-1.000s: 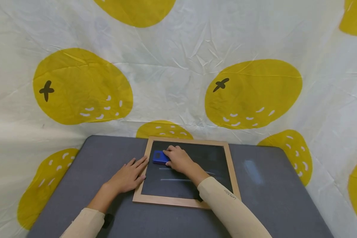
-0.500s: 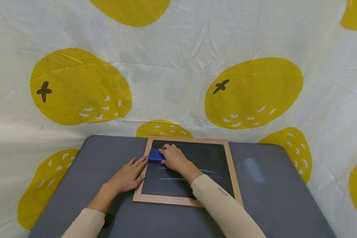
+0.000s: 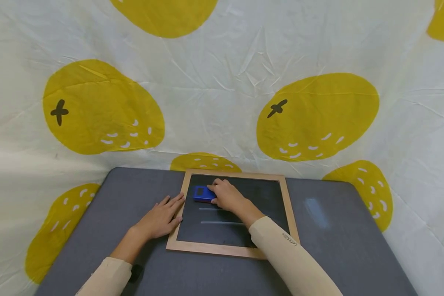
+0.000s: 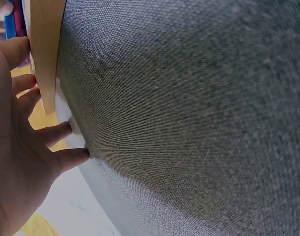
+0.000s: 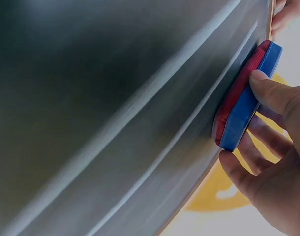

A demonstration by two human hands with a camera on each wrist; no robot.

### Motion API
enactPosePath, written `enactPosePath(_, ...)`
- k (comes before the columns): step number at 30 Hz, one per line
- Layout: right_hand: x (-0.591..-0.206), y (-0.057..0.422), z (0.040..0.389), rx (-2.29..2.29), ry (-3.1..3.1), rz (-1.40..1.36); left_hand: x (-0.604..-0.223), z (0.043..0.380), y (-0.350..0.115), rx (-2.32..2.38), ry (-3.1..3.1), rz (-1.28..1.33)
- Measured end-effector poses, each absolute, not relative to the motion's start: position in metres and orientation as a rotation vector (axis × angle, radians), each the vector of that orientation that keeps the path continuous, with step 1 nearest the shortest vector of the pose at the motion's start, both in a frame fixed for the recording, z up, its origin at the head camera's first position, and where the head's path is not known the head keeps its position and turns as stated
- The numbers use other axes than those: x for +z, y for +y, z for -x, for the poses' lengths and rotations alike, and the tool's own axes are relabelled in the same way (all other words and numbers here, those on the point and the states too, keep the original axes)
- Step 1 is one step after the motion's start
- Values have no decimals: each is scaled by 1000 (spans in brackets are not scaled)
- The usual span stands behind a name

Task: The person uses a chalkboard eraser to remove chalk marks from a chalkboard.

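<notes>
A wood-framed chalkboard (image 3: 266, 205) lies flat on the grey table, with two pale chalk lines (image 5: 160, 81) across its dark face. My right hand (image 3: 227, 196) grips a blue eraser (image 3: 202, 193) between thumb and fingers, near the board's upper left. In the right wrist view the red felt side of the eraser faces the board surface. My left hand (image 3: 160, 220) lies with spread, straight fingers along the left side of the wooden frame (image 4: 44, 49). Its fingertips touch that frame and the table beside it.
The grey table (image 3: 340, 246) bears a pale bluish smudge (image 3: 317, 213) right of the board. Behind its back edge hangs a white curtain (image 3: 207, 119) printed with yellow fruit. A small black object (image 3: 135, 272) shows by the left sleeve.
The right hand has slid the eraser left to the frame, then back to the right along the board's upper part. The left hand has stayed in place on the frame.
</notes>
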State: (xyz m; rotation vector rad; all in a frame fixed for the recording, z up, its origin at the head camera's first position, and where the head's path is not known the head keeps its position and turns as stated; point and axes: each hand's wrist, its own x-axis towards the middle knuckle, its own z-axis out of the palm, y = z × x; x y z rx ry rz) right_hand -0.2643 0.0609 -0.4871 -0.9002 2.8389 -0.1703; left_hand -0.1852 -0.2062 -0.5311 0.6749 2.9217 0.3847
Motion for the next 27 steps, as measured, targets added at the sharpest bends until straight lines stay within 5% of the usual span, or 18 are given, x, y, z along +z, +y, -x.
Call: enactPosePath(27,-499,225,251,-414,2915,712,-535,184,-208,374,2940,-702)
